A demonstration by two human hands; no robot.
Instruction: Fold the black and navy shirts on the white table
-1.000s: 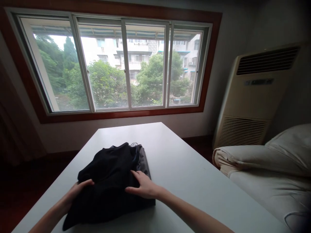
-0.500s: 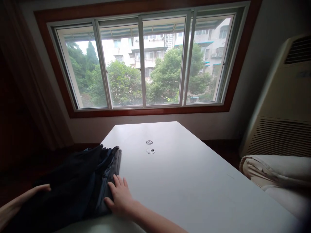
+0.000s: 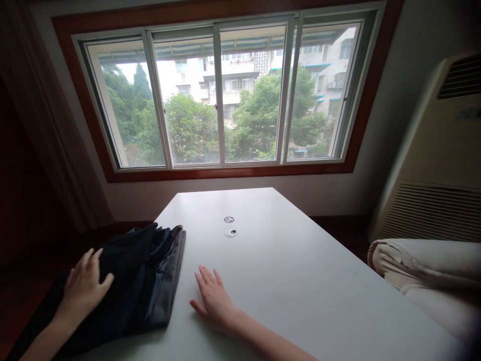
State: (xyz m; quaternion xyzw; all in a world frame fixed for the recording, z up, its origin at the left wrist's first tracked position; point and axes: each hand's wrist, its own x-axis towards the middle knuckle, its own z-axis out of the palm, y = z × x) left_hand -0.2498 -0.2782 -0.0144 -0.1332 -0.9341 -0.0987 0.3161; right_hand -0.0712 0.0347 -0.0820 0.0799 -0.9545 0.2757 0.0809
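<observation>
A stack of folded dark clothes, black, navy and grey, lies at the left side of the white table. Over the left part of the stack is my left hand, fingers spread, palm down; whether it presses on the cloth I cannot tell. My right hand is on or just above the tabletop, to the right of the stack and apart from it. Its fingers are stretched out and nothing is in them.
Two round cable holes are set in the table's far half. Beyond the table is a wide window. At the right stand a floor air conditioner and a rolled beige padded item. A curtain hangs at the left.
My right hand has moved off the stack's right edge, rightward onto the table area. My left hand has come up from the lower left to over the stack, its fingers now spread.
</observation>
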